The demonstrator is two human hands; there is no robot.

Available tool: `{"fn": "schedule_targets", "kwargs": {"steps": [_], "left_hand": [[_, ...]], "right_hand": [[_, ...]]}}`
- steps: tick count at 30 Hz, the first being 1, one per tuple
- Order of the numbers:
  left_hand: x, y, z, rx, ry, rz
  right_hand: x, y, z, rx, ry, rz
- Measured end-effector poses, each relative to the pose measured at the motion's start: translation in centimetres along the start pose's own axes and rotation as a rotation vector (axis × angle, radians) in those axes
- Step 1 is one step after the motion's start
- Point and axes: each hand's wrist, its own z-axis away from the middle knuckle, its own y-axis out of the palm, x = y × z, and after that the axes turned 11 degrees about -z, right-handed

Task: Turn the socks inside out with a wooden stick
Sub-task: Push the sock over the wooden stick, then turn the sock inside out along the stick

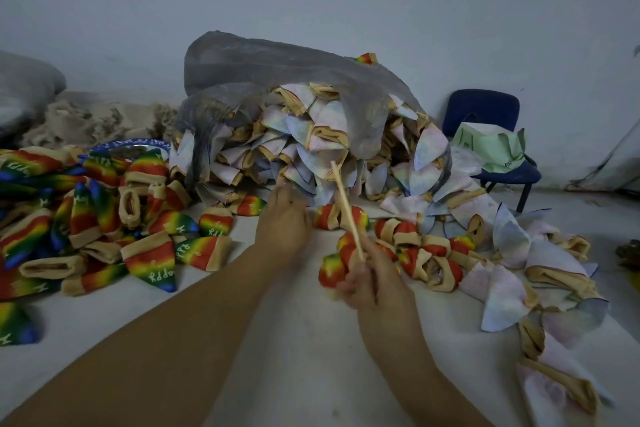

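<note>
One wooden stick [346, 210] is seen, gripped at its near end by the right hand [369, 282], whose fingers are curled round it. The stick is tilted, its far tip raised towards the middle heap. One bunched rainbow sock [331, 270] is held against the left side of the same hand, at the stick's near end. The left hand [284, 224] is stretched farther out and is shown from the back. Its fingertips are blurred at the near edge of the heap, so it cannot be told whether anything is pinched.

Two large sock masses are visible, each too many to be counted. A heap of pale socks [311, 135] is spilled from one clear plastic bag [263, 69] in the far middle and trails down the right side. A spread of flat rainbow socks [104, 218] is laid on the left. Between the two, just right of the right hand, a smaller cluster of rolled socks [415, 246], roughly six, is lying on the white surface [277, 340].

One blue chair [485, 114] is placed at the far right, with one pale green sheet [491, 146] on its seat. One blue-rimmed dish [131, 146] is partly buried behind the left spread, and one beige heap [86, 118] is piled against the far wall.
</note>
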Motion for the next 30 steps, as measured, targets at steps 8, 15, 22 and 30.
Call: {"fn": "schedule_targets", "kwargs": {"steps": [8,15,22,30], "left_hand": [[-0.1,-1.0,-3.5,0.157,-0.339,0.304],[0.4,-2.5,-0.7,0.002,-0.577,0.899],[0.0,-4.4,6.2,-0.239,-0.554,1.056],[-4.8,-4.4,11.7,-0.33,0.071,0.842]], "right_hand": [[-1.0,-1.3,-0.8,-0.14,-0.022,0.058],[-1.0,-1.5,-0.9,-0.133,0.016,-0.043],[0.5,-1.2,-0.6,-0.088,-0.049,-0.031],[2.3,-0.4,-2.7,-0.184,0.184,-0.47]]}}
